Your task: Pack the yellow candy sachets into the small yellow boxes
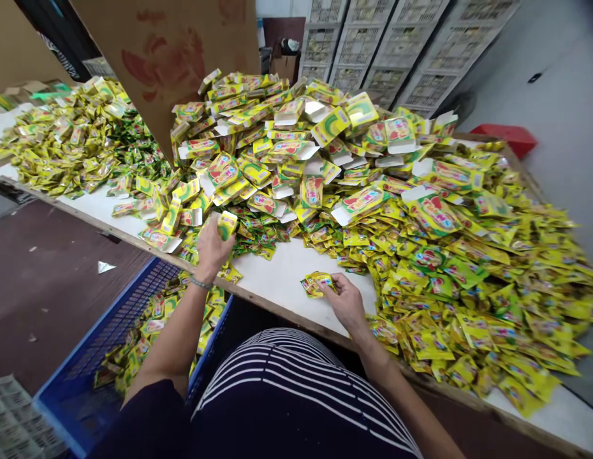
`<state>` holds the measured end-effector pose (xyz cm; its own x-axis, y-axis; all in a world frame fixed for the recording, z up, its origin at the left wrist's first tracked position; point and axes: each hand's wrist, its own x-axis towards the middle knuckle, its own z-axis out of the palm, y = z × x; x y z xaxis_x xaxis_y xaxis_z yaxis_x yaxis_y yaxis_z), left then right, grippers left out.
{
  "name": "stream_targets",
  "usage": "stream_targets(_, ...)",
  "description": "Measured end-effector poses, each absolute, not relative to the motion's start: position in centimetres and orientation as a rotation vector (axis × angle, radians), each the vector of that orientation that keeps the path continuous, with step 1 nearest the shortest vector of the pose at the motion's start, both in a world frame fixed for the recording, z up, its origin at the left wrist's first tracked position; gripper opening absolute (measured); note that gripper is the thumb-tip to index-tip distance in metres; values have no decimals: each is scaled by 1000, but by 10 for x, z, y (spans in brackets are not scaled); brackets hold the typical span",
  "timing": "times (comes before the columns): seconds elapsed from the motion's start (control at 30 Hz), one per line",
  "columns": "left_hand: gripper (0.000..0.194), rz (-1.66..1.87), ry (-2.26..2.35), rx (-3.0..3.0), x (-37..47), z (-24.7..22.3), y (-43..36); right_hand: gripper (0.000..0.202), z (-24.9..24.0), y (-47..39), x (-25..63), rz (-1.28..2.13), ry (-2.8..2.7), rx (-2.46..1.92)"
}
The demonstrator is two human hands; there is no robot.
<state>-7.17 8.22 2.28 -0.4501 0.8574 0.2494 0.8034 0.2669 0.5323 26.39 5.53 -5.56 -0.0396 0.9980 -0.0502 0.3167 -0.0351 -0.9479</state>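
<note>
My left hand (pixel 213 245) is closed around a small yellow-and-green carton (pixel 227 225), held over the table's front edge near the loose cartons. To the right, my right hand (pixel 345 298) pinches a few yellow sachets (pixel 316 283) just above the bare white tabletop (pixel 277 274). A heap of yellow cartons (pixel 277 150), many with white flaps raised, fills the middle of the table. On the right spreads a large pile of yellow sachets (pixel 449 306). Green-and-yellow sachets (pixel 258 233) lie under the front of the carton heap.
Below the table at left stands a blue plastic crate (pixel 71 389) holding filled cartons. A big cardboard sheet (pixel 167 57) divides the heap from another sachet pile (pixel 81 137). White crates (pixel 363 48) are stacked at the back. A red container (pixel 509 137) sits at the right.
</note>
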Motion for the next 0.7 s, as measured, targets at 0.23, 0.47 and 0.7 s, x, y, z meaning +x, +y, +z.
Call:
stream_targets(0.23, 38, 1089, 1220, 1043, 32, -26, 71, 36, -19, 73, 266, 1018, -1474, -1346)
stream_targets(0.47, 49, 918, 935, 900, 79, -46, 56, 17, 2, 103, 269, 896, -1845, -1261)
stream_targets(0.7, 50, 904, 916, 919, 79, -42, 50, 4, 3, 105, 259, 765, -2215, -1215)
